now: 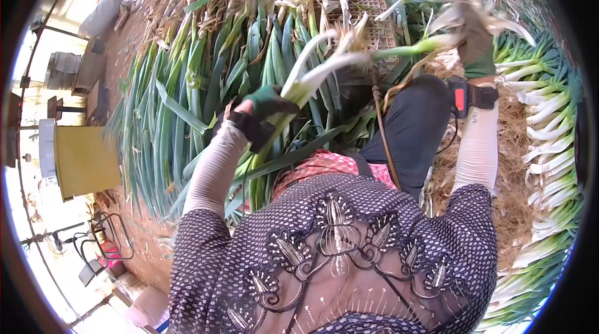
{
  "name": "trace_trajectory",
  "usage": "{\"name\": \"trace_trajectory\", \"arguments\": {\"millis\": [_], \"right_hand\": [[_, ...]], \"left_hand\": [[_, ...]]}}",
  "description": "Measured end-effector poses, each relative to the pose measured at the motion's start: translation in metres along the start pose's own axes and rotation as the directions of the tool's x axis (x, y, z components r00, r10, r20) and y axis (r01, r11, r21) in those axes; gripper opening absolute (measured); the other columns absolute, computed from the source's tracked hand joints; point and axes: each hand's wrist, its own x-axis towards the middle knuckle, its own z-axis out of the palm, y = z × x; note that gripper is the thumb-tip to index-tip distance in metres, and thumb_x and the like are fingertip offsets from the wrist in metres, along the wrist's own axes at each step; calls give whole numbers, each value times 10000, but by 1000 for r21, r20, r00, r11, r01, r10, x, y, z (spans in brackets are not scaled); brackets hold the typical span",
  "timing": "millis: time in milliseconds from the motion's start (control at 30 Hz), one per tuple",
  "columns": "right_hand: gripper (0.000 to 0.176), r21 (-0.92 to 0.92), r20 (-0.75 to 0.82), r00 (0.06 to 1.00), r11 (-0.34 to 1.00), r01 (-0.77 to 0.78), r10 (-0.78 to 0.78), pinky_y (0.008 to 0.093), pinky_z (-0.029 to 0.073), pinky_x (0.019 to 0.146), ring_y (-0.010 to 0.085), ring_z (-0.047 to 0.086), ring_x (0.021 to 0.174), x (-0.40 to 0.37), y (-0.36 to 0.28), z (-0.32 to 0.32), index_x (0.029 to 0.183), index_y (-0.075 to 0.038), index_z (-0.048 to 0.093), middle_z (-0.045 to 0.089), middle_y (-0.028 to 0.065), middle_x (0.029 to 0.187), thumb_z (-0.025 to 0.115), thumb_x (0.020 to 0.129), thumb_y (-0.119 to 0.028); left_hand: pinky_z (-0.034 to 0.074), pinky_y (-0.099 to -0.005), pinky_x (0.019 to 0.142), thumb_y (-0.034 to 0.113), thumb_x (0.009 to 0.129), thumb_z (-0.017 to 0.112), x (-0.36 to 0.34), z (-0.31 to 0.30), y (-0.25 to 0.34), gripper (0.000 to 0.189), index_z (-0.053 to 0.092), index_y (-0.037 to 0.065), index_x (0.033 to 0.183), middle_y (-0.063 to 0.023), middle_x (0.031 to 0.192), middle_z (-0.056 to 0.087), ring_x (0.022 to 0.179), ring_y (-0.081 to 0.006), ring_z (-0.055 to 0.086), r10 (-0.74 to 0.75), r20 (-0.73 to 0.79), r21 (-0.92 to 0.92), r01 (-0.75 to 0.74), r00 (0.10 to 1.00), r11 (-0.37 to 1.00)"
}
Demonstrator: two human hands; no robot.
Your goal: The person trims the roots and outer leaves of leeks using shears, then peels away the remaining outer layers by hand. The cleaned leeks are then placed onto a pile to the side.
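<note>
My left hand [267, 109], in a dark green and black glove, is closed round a leek [304, 86] at its green part. The white stalk of this leek slants up to the right, with peeling layers at its end. My right hand [476, 44], gloved and slightly blurred, is closed on loose outer leek leaves [427, 46]. One green strip runs from it towards the leek, and pale dry shreds stick out above the fingers. Whether the strip still joins the leek cannot be made out. A red and black device is strapped to my right wrist.
Untrimmed leeks [206, 84] lie piled to the left and ahead. White-stalked leeks [549, 128] are lined up along the right, beside heaped dry roots [508, 197]. A plastic crate [373, 13] stands ahead, a thin brown hose [378, 109] near my knee, a yellow box [87, 158] far left.
</note>
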Motion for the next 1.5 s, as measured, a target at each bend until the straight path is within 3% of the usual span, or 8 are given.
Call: {"name": "trace_trajectory", "arguments": {"millis": [100, 200, 267, 700, 867, 967, 1100, 1500], "right_hand": [[353, 288, -138, 954, 932, -218, 266, 272, 530, 809, 172, 641, 928, 6, 26, -23, 1244, -24, 588, 664, 80, 1078, 613, 910, -133], [293, 947, 292, 826, -26, -320, 482, 303, 564, 754, 163, 663, 855, 11, 20, -10, 1196, -39, 612, 662, 78, 977, 562, 977, -227], [278, 826, 150, 959, 502, -255, 241, 287, 557, 702, 145, 659, 814, 37, -69, 11, 1179, -35, 617, 658, 72, 947, 572, 973, -217], [352, 712, 379, 881, 697, -83, -282, 293, 548, 723, 142, 657, 785, 139, -205, 106, 1289, -101, 604, 697, 48, 923, 581, 969, -244], [318, 463, 830, 226, 406, -788, -509, 289, 547, 700, 167, 631, 706, 61, -288, 114, 1078, -48, 603, 624, 62, 826, 656, 897, -304], [401, 784, 607, 121, 568, -249, -785, 396, 488, 863, 369, 637, 957, -20, -309, 162, 1048, -11, 629, 661, 210, 1023, 719, 777, -294], [292, 930, 298, 834, -54, -363, -465, 325, 504, 816, 211, 656, 898, 10, -288, 184, 1117, -93, 680, 685, 87, 987, 709, 831, -139], [221, 728, 496, 649, -131, -673, -577, 245, 485, 671, 76, 580, 760, 87, -343, 161, 1098, -34, 648, 663, 7, 842, 688, 894, -107]], "left_hand": [[520, -311, 804, 302, 710, 821, -31, -42, 22, 499, 707, 5, 1094, -87, 953, 723, 809, -187, 670, 163, -119, 5, -163, 979, 987], [513, -289, 754, 370, 767, 790, -68, -81, 51, 441, 720, 30, 1039, -55, 893, 709, 779, -152, 644, 238, -205, -15, -246, 949, 969], [522, -292, 734, 341, 784, 779, -74, -98, 59, 403, 715, 38, 1043, -53, 885, 698, 776, -158, 645, 449, -194, 58, -447, 872, 893], [507, -381, 913, 286, 980, 550, -100, -135, 127, 409, 612, -62, 1187, -105, 1101, 691, 963, -248, 664, 839, -96, 65, -837, 536, 543], [542, -344, 834, 90, 886, 636, -181, -180, 155, 254, 695, 56, 1130, -114, 1048, 716, 966, -224, 687, 974, -138, 927, -324, 180, 192], [552, -329, 792, 98, 902, 597, -212, -202, 159, 278, 654, 23, 1164, -114, 1001, 705, 887, -237, 677, 901, -403, 643, -651, 161, 404], [537, -271, 652, 244, 896, 610, -255, -182, 160, 337, 573, -3, 1123, -27, 804, 618, 727, -145, 619, 736, -596, -103, -939, 322, 328], [384, -320, 541, 330, 896, 568, -280, -139, 167, 317, 509, 112, 1119, 42, 757, 483, 614, -130, 452, 893, -373, -370, -923, 251, 104]]}}
